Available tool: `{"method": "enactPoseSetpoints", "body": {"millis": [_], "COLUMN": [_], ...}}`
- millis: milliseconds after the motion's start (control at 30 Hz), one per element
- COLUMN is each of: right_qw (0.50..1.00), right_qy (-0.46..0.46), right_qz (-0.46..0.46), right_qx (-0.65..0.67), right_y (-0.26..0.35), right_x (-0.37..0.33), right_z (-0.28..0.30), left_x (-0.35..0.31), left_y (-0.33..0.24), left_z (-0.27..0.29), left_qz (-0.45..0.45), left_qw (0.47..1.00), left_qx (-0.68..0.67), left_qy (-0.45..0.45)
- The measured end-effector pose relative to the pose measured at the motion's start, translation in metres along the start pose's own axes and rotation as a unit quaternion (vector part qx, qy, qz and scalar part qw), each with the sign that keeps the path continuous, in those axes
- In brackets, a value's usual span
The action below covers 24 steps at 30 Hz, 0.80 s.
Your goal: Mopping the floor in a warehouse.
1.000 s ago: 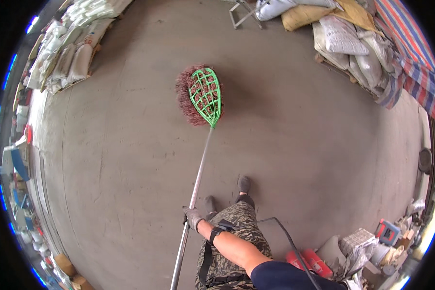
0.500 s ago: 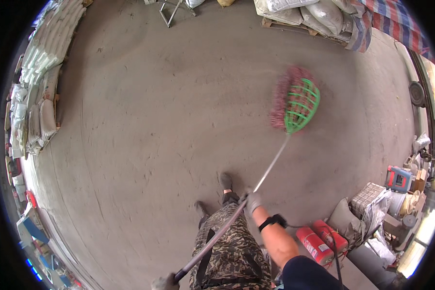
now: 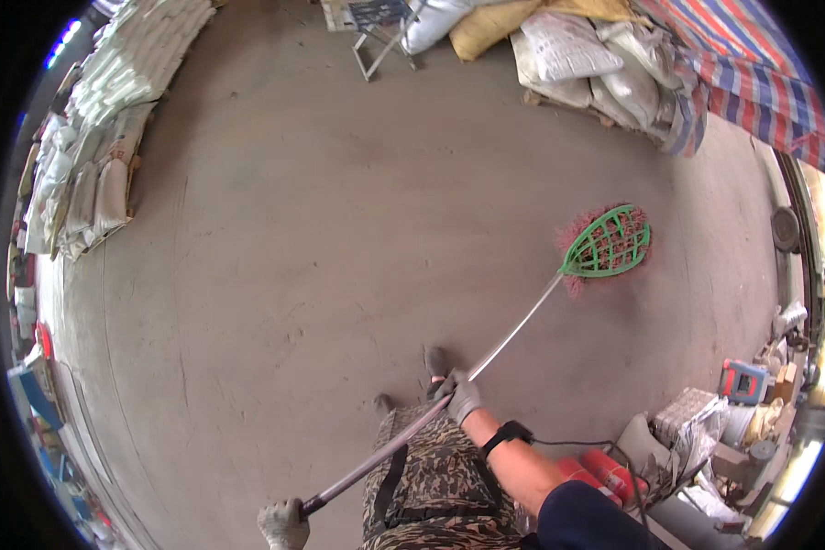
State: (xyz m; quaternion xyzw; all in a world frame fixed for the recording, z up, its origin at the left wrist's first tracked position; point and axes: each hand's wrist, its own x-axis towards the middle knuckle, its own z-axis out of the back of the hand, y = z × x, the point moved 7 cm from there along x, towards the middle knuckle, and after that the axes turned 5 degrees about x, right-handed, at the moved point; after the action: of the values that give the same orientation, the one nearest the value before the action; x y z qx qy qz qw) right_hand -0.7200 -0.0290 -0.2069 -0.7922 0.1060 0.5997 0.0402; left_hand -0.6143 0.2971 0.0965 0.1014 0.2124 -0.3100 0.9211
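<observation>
A long-handled broom (image 3: pixel 614 243) with a green lattice head and reddish bristles rests on the grey floor, ahead and to the right. Its pale shaft runs back toward me and ends in a dark grip. My left hand (image 3: pixel 284 524), in a grey glove, is closed around the grip end at the lower left. Farther up the shaft, in front of my camouflage apron, my right hand (image 3: pixel 463 396) is closed too, gloved in grey, with a black band on the wrist. My two feet stand just beyond the apron.
Stacked white sacks (image 3: pixel 105 188) line the left side. More sacks (image 3: pixel 568 50) lie on a pallet at the far right under a striped sheet (image 3: pixel 752 78). Red cylinders (image 3: pixel 605 472) and assorted clutter (image 3: pixel 697 422) are close on my right. A folding stool (image 3: pixel 376 32) stands far ahead.
The broom head has swung rightward and nearer, and its head has turned to point right. My left hand has moved left and slightly up with the grip; both hands still hold the shaft.
</observation>
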Motion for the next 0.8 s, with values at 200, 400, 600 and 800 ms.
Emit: {"method": "enactPoseSetpoints", "body": {"millis": [200,400,600,800], "right_qw": [0.977,0.961,0.954,0.972], "right_qy": [-0.024,-0.039,-0.019,-0.026], "right_qz": [-0.082,-0.125,-0.177,-0.131], "right_qx": [-0.194,-0.245,-0.242,-0.192], "right_y": [-0.166,-0.312,-0.341,-0.245], "right_x": [-0.027,-0.060,-0.068,-0.032], "right_z": [0.002,0.020,0.025,0.068], "left_x": [-0.148,-0.271,-0.290,-0.200], "left_y": [0.085,0.117,0.112,0.089], "left_z": [-0.048,-0.044,-0.029,-0.034], "left_qz": [0.186,0.334,0.343,0.261], "left_qw": [0.981,0.935,0.918,0.924], "left_qx": [-0.015,0.002,0.044,-0.052], "left_qy": [0.048,0.119,0.195,0.276]}}
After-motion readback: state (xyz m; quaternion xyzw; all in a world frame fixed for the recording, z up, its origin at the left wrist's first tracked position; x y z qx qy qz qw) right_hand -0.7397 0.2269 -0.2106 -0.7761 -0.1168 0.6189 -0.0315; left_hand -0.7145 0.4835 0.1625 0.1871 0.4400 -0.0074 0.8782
